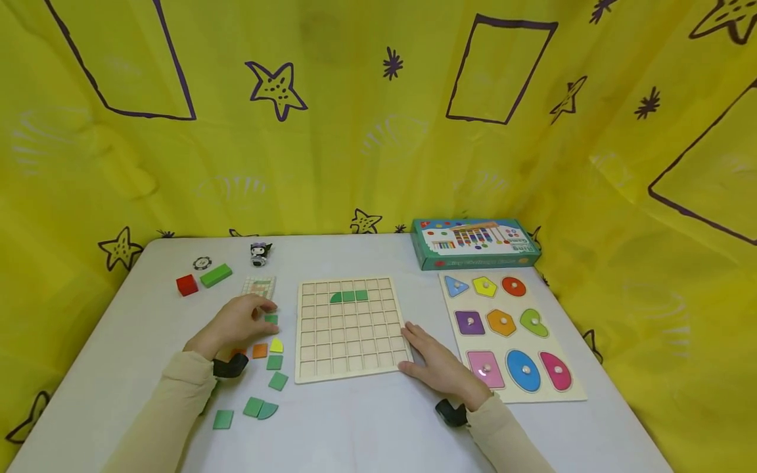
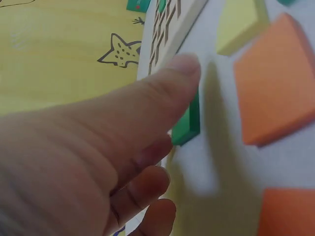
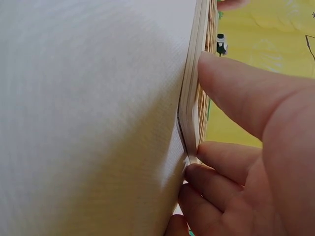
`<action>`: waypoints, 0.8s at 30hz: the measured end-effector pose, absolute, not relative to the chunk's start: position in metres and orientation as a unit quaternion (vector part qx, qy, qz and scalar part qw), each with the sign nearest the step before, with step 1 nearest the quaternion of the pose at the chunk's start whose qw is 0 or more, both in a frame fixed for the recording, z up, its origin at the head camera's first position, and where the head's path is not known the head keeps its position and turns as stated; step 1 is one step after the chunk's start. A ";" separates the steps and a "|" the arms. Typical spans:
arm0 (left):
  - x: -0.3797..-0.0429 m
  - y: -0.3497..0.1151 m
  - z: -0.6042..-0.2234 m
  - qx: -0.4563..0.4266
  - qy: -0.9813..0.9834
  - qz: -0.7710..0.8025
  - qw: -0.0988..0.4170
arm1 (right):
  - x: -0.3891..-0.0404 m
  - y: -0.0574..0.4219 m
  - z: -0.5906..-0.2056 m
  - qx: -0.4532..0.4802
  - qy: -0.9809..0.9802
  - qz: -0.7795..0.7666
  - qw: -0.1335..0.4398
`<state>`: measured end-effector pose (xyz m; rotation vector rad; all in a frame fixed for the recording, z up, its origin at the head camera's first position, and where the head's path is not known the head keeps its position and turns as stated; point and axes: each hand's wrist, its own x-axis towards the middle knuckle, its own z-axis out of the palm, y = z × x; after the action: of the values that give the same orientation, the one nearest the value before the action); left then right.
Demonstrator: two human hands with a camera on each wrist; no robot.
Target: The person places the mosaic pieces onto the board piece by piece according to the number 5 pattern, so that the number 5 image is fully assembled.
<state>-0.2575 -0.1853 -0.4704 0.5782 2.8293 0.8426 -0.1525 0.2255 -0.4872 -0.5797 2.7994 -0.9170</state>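
Observation:
My left hand [image 1: 239,320] is at a green square tile [image 1: 271,319], its thumb on the near side and fingertips on the far side. In the left wrist view the thumb partly covers that tile [image 2: 188,123], and the other fingers are bent. My right hand [image 1: 434,361] rests at the right edge of a wooden grid board [image 1: 345,338]. Its thumb touches the board's rim [image 3: 189,98] in the right wrist view, with the fingers farther along the edge. Two green squares [image 1: 355,295] and a green rounded piece [image 1: 336,297] sit in one row of the grid.
Near my left wrist lie an orange square [image 1: 260,351], a yellow rounded piece [image 1: 276,345] and several green tiles [image 1: 223,419]. A small pattern card [image 1: 267,284], red cube [image 1: 186,285], green block [image 1: 215,275] and figurine [image 1: 259,253] stand behind. Rightward are a shape puzzle [image 1: 514,387] and box [image 1: 479,263].

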 end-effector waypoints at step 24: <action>-0.252 -0.190 -0.462 0.176 0.938 0.297 0.035 | -0.155 0.225 -0.487 -0.189 0.932 -0.299 0.074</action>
<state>-0.2521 -0.1900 -0.4623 0.5415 2.8815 0.9131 -0.1547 0.2251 -0.4868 -0.5672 2.7991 -0.8987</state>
